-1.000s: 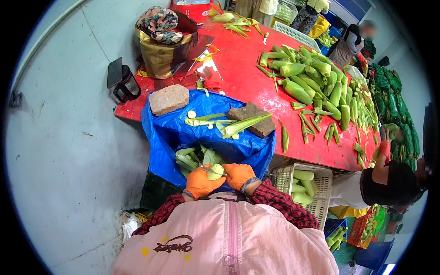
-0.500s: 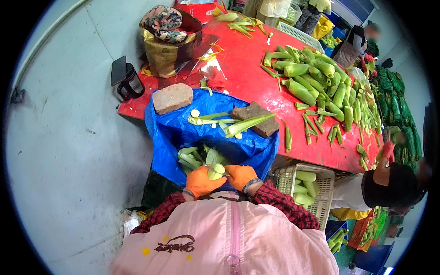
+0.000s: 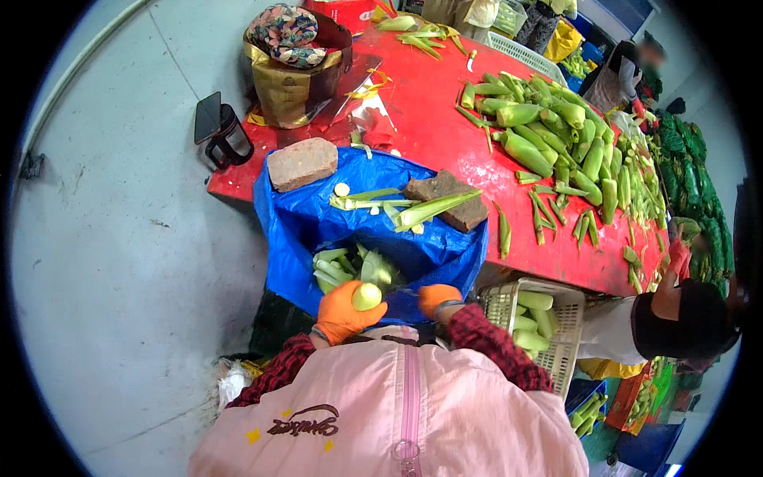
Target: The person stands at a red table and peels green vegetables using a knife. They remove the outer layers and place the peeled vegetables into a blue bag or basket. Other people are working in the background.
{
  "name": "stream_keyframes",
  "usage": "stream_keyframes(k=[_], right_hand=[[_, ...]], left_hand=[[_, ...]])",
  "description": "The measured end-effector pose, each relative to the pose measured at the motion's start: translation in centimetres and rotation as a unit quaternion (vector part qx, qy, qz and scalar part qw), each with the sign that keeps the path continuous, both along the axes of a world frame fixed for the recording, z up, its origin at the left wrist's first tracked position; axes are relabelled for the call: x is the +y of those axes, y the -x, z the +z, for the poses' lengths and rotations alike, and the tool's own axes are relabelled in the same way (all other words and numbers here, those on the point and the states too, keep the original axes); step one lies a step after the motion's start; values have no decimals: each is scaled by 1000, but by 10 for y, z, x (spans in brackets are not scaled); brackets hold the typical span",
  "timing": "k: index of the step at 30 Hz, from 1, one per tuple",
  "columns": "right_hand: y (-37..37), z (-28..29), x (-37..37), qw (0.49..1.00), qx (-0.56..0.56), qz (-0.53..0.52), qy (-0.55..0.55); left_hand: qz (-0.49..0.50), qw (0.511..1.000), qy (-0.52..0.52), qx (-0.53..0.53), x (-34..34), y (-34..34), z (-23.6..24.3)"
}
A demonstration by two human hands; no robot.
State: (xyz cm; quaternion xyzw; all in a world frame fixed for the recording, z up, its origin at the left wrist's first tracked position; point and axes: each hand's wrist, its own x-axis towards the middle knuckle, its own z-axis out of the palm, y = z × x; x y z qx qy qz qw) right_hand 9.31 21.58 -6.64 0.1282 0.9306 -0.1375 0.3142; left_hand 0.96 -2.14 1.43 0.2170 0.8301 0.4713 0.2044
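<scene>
My left hand (image 3: 340,313), in an orange glove, is closed around a corn ear whose pale round cut end (image 3: 367,296) faces up. To its right, my right hand (image 3: 437,300), gloved in orange too, is a fist apart from the corn. A thin knife blade showed at this hand half a second ago; now the blade is hidden. Both hands are at the near edge of an open blue plastic bag (image 3: 280,238). Green husks (image 3: 332,269) lie inside it, and a pale green leafy piece (image 3: 380,272) beside the corn is blurred.
Two bricks (image 3: 303,164) weigh the bag's far edge onto the red table (image 3: 433,95), with husk strips (image 3: 437,208) between them. Unhusked corn (image 3: 548,131) is heaped at the right. A white basket (image 3: 569,326) of trimmed ears stands near my right arm. Co-workers (image 3: 675,318) are at the right.
My right hand has moved away to the right from the corn's cut end. The left hand still holds the ear, and a leafy piece beyond it has become blurred.
</scene>
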Motion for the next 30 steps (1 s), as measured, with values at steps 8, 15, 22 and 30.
stream_keyframes(k=[8,15,22,30], right_hand=[[12,114,-37,811,193,-298,465],[-46,137,-5,826,369,-341,256],[-230,124,96,735,371,-556,-112],[-172,100,271,714,468,-519,50]], left_hand=[[-19,981,-87,171,20,29,10],[-337,923,-117,142,114,10,42],[-300,936,-180,34,176,11,20],[-240,949,-202,-23,240,18,5]])
